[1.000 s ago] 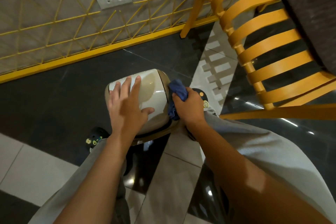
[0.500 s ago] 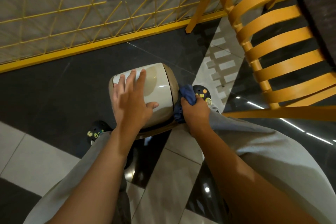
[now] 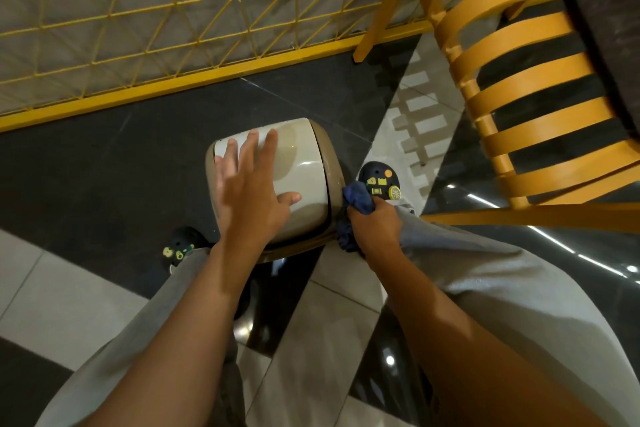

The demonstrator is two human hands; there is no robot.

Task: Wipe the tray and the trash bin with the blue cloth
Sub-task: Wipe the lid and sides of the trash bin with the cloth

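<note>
Beige trash bin (image 3: 304, 163); blue cloth (image 3: 358, 198); yellow chair (image 3: 519, 80)

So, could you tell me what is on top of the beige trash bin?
The left hand lies flat on the glossy white lid of the beige plastic trash bin, fingers straight. The lid beneath the palm is hidden.

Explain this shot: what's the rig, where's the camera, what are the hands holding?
No machine: these are a person's two bare hands, filmed from one wide-angle camera on their head, looking down. The left hand rests flat, fingers straight, on the pale lid of a trash bin standing on the tiled floor. The right hand grips a bunched blue cloth at the bin's right side. Grey trousers and dark shoes show below; a yellow slatted chair stands at right. No tray is visible.
</note>
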